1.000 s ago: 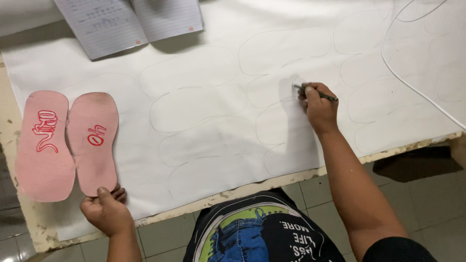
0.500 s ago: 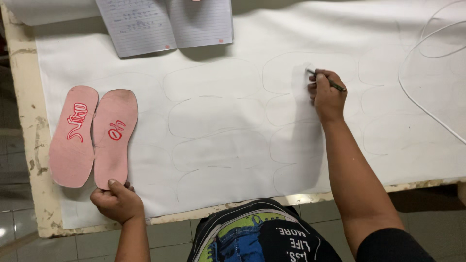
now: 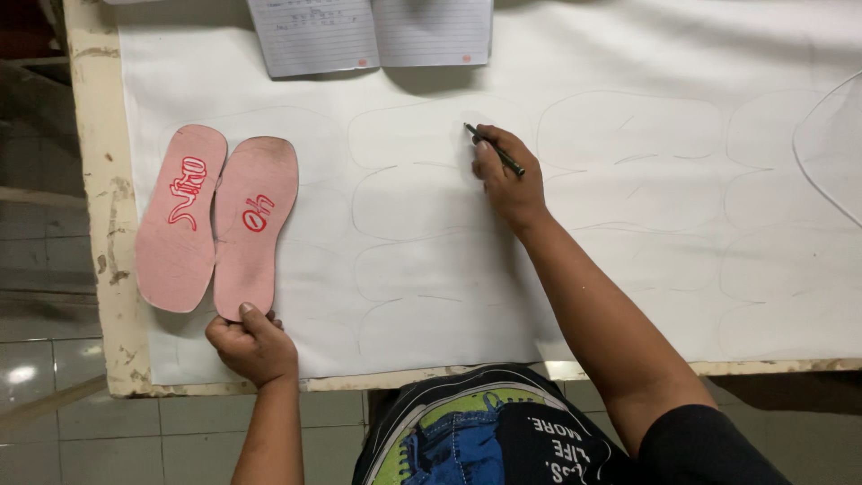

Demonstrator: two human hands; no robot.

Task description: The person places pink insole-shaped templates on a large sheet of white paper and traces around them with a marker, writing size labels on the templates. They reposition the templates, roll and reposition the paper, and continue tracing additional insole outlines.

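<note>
R hand [image 3: 507, 184] clenched round a thin dark pen [image 3: 494, 149], tip down on the white sheet [image 3: 628, 269], which is flat, matte and covered w/ faint traced sole outlines; forearm runs diagonally back toward the torso. L hand [image 3: 251, 346] curled at the sheet's near edge, thumb pinching the heel of a pink insole template [image 3: 254, 224], rough-faced w/ red marker scrawl. Second pink template [image 3: 180, 229] touches it on the left. Open lined notebook [image 3: 373, 31] at the sheet's far edge. Worn cream tabletop [image 3: 94, 180] borders the sheet's left.

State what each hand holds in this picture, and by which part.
The right hand holds a dark pen by its lower shaft, tip on the white sheet. The left hand grips the heel end of a pink insole.
</note>
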